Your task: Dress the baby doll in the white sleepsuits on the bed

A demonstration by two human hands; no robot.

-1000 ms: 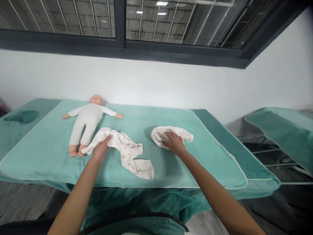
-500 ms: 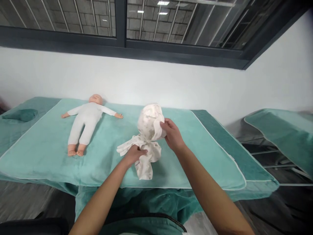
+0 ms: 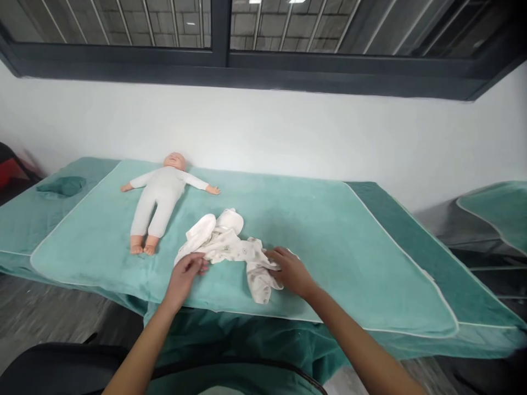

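A crumpled white baby garment (image 3: 224,244) with a small print lies on the green bed in front of me, with rounded white parts at its upper left. My left hand (image 3: 186,277) has its fingers curled at the garment's lower left edge, pinching the fabric. At the other end, my right hand (image 3: 291,272) grips the bunched cloth, and its fingertips are partly hidden in the folds. Left of the garment, a baby doll (image 3: 158,192) in a white suit lies on its back with arms spread and feet toward me.
A light green mat (image 3: 329,241) covers most of the bed. A small dark green cushion (image 3: 61,186) lies at the left end. Behind stand a white wall and a dark window frame (image 3: 263,71). Another green-covered bed (image 3: 498,211) is at the right, and a black chair (image 3: 57,367) at lower left.
The garment was held up and bunched; now it lies lower, stretched sideways on the mat. My left hand has moved left and my right hand down. The view has shifted slightly.
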